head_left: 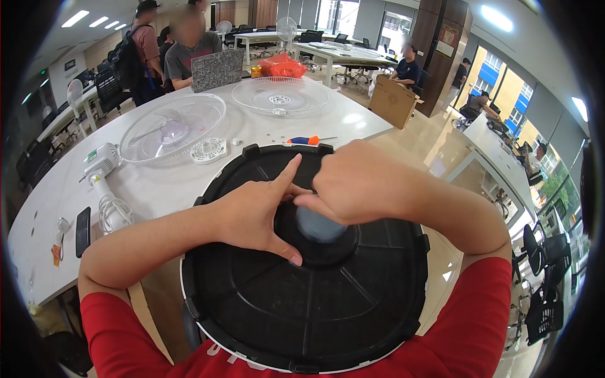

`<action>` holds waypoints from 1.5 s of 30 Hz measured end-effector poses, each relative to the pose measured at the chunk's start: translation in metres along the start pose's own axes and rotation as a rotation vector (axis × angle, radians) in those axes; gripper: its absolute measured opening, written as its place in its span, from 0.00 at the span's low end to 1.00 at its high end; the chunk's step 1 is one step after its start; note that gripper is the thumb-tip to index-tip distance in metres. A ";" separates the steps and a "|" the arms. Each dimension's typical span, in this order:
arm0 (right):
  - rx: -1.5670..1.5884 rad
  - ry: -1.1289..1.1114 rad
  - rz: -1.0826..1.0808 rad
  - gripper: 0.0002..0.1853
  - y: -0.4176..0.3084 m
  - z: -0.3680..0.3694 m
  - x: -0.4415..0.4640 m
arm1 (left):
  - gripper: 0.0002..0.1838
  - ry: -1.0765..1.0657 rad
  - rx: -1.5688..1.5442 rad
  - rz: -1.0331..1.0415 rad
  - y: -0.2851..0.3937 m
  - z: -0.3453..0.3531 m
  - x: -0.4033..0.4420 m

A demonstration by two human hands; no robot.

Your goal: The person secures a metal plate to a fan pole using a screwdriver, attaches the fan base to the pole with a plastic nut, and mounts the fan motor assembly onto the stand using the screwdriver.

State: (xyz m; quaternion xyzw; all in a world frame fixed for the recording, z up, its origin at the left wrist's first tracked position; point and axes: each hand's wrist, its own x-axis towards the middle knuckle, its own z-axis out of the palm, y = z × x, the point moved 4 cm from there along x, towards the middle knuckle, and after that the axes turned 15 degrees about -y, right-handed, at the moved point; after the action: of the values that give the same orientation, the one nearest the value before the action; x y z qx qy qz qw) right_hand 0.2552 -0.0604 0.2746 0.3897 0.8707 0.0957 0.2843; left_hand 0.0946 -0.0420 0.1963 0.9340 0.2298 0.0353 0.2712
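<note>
A large round black base (302, 309) with a white rim leans against my red shirt and the table's edge. At its hub is a grey, blurred round part (320, 225). My left hand (261, 211) lies over the hub's left side, thumb and index finger spread apart. Just right of it, my right hand (353, 183) is curled, its thumb and fingers pressed together over the hub's upper edge. What these fingers hold, if anything, is hidden. Beyond the base lies a screwdriver (305, 140) with an orange and blue handle.
On the white table (151, 195) are fan guards (280, 96), a fan motor with its cord (104, 157), a white plate (209, 151), a black phone (83, 232) and an orange bag (282, 65). A person sits behind a laptop (217, 70). A cardboard box (394, 102) stands behind.
</note>
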 end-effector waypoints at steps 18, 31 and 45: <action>0.062 0.174 -0.101 0.23 -0.014 0.005 -0.003 | 0.87 0.019 0.094 0.029 -0.005 -0.001 -0.002; 0.152 0.497 -0.645 0.25 0.006 0.008 -0.015 | 0.88 -0.008 0.020 -0.034 -0.004 -0.003 -0.005; 0.128 0.510 -0.662 0.27 -0.005 0.005 -0.018 | 0.87 0.008 0.027 0.006 -0.004 -0.001 -0.004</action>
State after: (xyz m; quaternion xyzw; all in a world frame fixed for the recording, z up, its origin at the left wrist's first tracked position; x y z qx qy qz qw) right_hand 0.2646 -0.0769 0.2764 0.0697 0.9955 0.0385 0.0505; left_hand 0.0889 -0.0406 0.1951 0.9382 0.2284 0.0369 0.2576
